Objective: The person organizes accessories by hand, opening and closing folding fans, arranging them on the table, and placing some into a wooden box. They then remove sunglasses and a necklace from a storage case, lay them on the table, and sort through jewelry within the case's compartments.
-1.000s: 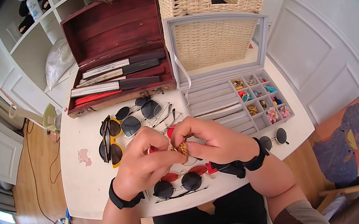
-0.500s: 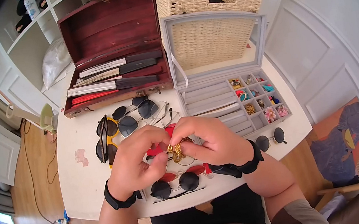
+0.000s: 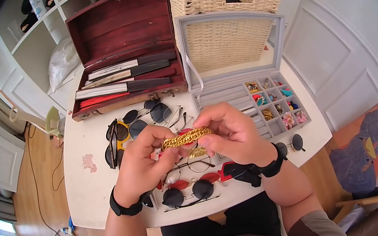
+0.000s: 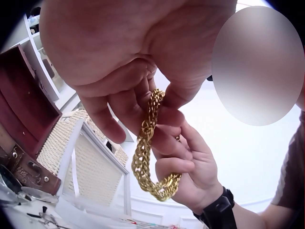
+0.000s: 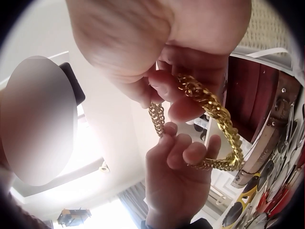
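A thick gold chain (image 3: 180, 141) of chunky links is stretched between the two hands, above the front of the table. My left hand (image 3: 143, 168) pinches one end between thumb and fingers. At the other end, the fingertips of my right hand (image 3: 234, 135) grip the links. Part of the chain sags in a loop beneath the fingers, seen in the left wrist view as a curved gold band (image 4: 143, 164). Under the hands lie round clear glasses (image 3: 199, 163) and, nearer the body, round dark sunglasses (image 3: 203, 190).
A grey jewelry box (image 3: 275, 128) stands open at right, small ornaments in its compartments. Behind left is an open dark-red wooden chest (image 3: 120, 27) holding what look like folded fans. A woven basket (image 3: 225, 1) stands behind. Yellow-framed sunglasses (image 3: 123, 131) lie left of the hands.
The chain was bunched between the fingertips; now it is spread out lengthwise. The hands have drawn apart and risen a little in the head view.
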Action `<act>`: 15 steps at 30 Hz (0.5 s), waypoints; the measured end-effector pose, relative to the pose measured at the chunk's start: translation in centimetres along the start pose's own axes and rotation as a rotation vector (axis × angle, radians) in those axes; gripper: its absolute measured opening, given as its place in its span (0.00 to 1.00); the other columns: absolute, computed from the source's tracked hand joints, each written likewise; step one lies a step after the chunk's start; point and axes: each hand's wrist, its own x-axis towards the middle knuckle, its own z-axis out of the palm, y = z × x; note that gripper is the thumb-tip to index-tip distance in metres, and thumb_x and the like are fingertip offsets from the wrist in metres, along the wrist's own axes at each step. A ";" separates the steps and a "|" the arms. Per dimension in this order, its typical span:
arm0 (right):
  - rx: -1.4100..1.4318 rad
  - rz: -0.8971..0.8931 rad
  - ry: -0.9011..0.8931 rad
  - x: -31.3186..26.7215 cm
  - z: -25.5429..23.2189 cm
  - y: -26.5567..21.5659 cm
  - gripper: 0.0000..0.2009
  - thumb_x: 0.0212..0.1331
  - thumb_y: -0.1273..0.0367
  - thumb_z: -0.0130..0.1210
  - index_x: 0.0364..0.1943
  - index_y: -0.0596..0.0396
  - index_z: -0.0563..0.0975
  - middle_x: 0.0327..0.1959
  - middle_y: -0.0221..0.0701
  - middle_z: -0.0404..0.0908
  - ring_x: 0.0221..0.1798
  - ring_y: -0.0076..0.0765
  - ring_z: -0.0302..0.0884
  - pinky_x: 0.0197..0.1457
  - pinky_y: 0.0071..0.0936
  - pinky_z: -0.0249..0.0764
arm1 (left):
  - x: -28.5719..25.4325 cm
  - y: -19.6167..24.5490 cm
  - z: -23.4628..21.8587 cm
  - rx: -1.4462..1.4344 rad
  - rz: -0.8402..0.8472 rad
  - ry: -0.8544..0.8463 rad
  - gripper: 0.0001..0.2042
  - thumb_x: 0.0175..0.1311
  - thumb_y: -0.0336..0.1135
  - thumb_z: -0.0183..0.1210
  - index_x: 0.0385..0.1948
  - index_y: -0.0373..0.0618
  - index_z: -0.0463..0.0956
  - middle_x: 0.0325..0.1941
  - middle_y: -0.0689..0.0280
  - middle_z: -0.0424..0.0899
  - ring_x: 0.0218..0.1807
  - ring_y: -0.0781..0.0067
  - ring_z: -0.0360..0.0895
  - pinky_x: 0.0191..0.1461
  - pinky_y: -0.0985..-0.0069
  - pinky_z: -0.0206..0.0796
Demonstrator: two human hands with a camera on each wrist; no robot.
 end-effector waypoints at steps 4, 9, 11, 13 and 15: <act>0.064 0.005 -0.003 0.1 -0.6 0.0 0.15 0.69 0.80 0.52 0.58 0.61 0.70 0.48 0.33 0.78 0.51 0.22 0.78 0.55 0.23 0.75 | 0.0 0.6 -0.1 0.028 -0.045 -0.005 0.08 0.66 0.24 0.62 0.44 0.35 0.75 0.36 0.64 0.87 0.36 0.80 0.84 0.40 0.80 0.76; -0.027 -0.013 -0.009 -0.1 -0.9 0.6 0.15 0.68 0.80 0.55 0.57 0.61 0.72 0.47 0.32 0.79 0.50 0.22 0.80 0.54 0.23 0.76 | 0.4 1.2 -0.6 0.318 0.046 -0.075 0.06 0.62 0.28 0.67 0.35 0.36 0.81 0.31 0.65 0.85 0.30 0.81 0.79 0.32 0.79 0.70; -0.057 -0.007 -0.018 0.0 -0.9 0.5 0.15 0.68 0.80 0.56 0.57 0.61 0.72 0.47 0.32 0.80 0.49 0.22 0.80 0.54 0.22 0.76 | 0.5 1.2 -0.6 0.315 0.000 -0.069 0.06 0.58 0.29 0.69 0.30 0.38 0.82 0.28 0.64 0.83 0.28 0.75 0.76 0.34 0.75 0.68; -0.138 -0.003 0.014 0.0 -0.8 0.2 0.14 0.66 0.79 0.58 0.55 0.61 0.76 0.45 0.32 0.82 0.47 0.20 0.80 0.51 0.22 0.77 | 0.7 1.0 -0.6 0.348 0.092 -0.028 0.06 0.56 0.29 0.70 0.29 0.39 0.82 0.27 0.64 0.82 0.29 0.72 0.75 0.36 0.73 0.67; -0.223 0.019 -0.008 0.1 -1.1 -0.2 0.13 0.66 0.80 0.58 0.53 0.61 0.76 0.46 0.34 0.81 0.47 0.23 0.80 0.51 0.23 0.77 | 0.9 1.1 -0.8 0.380 0.184 0.013 0.06 0.54 0.28 0.71 0.29 0.39 0.82 0.25 0.64 0.80 0.30 0.69 0.75 0.39 0.72 0.67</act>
